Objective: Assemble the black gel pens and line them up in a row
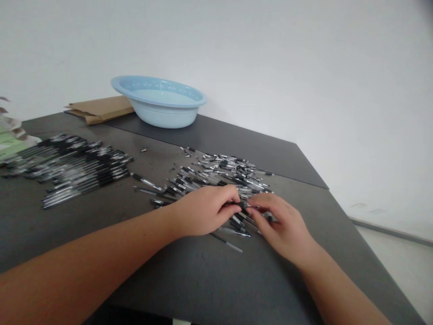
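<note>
My left hand (208, 208) and my right hand (280, 221) meet fingertip to fingertip over a heap of pen parts (233, 169). Between them they pinch a small dark and clear pen piece (244, 205), mostly covered by the fingers. Black grips, clear barrels and silvery bits make up the heap behind and under the hands. Just below my left hand, a loose ink refill (230, 243) lies on the grey table (203, 280). At the left is a wide pile of pens (84, 167), laid roughly side by side and somewhat blurred.
A light blue basin (165, 115) stands at the back, beside a folded brown paper bag (101, 108). A green and white package (15, 137) sits at the left edge. A small metal tip (144, 150) lies between the piles. Behind the table rises a white wall (270, 58).
</note>
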Action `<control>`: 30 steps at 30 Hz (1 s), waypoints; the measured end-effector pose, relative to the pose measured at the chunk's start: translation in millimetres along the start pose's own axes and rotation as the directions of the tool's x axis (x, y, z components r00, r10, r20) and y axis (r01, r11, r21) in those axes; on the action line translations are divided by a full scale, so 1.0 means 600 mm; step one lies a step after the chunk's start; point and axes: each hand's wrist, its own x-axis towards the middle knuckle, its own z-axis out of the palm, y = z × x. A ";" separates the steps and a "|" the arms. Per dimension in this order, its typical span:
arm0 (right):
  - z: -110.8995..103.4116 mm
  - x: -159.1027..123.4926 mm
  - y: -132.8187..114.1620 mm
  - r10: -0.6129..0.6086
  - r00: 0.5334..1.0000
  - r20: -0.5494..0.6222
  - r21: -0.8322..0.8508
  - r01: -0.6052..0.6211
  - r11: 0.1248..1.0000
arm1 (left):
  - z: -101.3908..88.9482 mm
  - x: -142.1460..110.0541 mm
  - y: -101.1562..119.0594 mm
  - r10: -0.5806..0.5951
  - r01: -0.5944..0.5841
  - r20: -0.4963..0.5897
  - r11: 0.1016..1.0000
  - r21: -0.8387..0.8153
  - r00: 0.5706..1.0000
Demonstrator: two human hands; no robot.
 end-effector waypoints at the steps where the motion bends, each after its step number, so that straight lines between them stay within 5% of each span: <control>1: -0.001 0.001 0.000 -0.010 1.000 0.007 -0.015 0.010 1.000 | 0.000 0.000 -0.002 0.007 -0.007 0.003 1.000 0.001 1.000; 9: -0.008 0.002 -0.006 0.106 0.990 0.088 -0.045 -0.103 0.994 | 0.007 0.000 -0.003 0.055 -0.057 0.036 0.997 0.043 0.998; 15: -0.007 0.001 0.000 0.047 0.995 0.091 -0.007 -0.047 0.999 | 0.004 0.001 -0.008 0.036 -0.038 0.025 0.998 0.056 0.999; 26: -0.008 0.015 -0.017 0.118 0.960 0.253 0.010 -0.125 0.992 | 0.009 0.000 -0.006 0.076 -0.082 0.047 0.987 0.138 0.996; 30: -0.008 0.011 -0.003 0.180 0.967 0.181 0.111 -0.202 0.973 | 0.009 0.001 -0.005 0.035 -0.039 0.025 0.989 0.142 0.999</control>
